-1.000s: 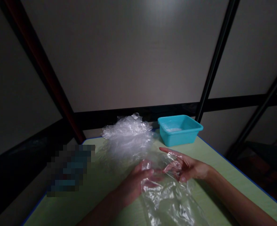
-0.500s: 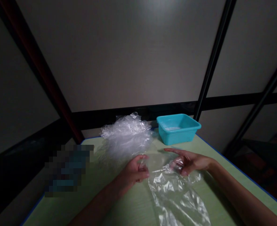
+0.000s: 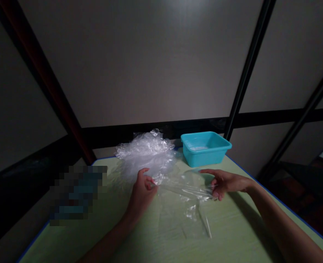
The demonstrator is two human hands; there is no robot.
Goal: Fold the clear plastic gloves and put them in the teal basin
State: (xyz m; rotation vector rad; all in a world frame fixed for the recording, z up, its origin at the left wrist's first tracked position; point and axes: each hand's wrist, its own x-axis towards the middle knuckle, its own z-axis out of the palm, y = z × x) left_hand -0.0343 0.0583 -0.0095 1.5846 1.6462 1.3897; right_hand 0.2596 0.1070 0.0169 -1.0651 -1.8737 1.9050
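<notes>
A clear plastic bag point(image 3: 188, 210) is stretched between my two hands above the green table point(image 3: 139, 243). My left hand point(image 3: 145, 188) pinches one end of its upper edge between thumb and fingers, with the index finger raised. On the other side my right hand point(image 3: 224, 183) grips the opposite end, its index finger pointing left. The lower part of the bag hangs toward me and looks nearly flat. Just beyond my left hand lies a heap of crumpled clear plastic bags point(image 3: 147, 155).
A turquoise plastic basin point(image 3: 205, 157) stands at the back right of the table, with something pale inside. A blurred-out patch point(image 3: 79, 195) covers something at the left edge. Behind the table rises a grey panelled wardrobe front point(image 3: 156, 65).
My hands have moved apart, the left one leftward, pulling the bag's upper edge taut. Its lower part has swung up and away from the near table edge.
</notes>
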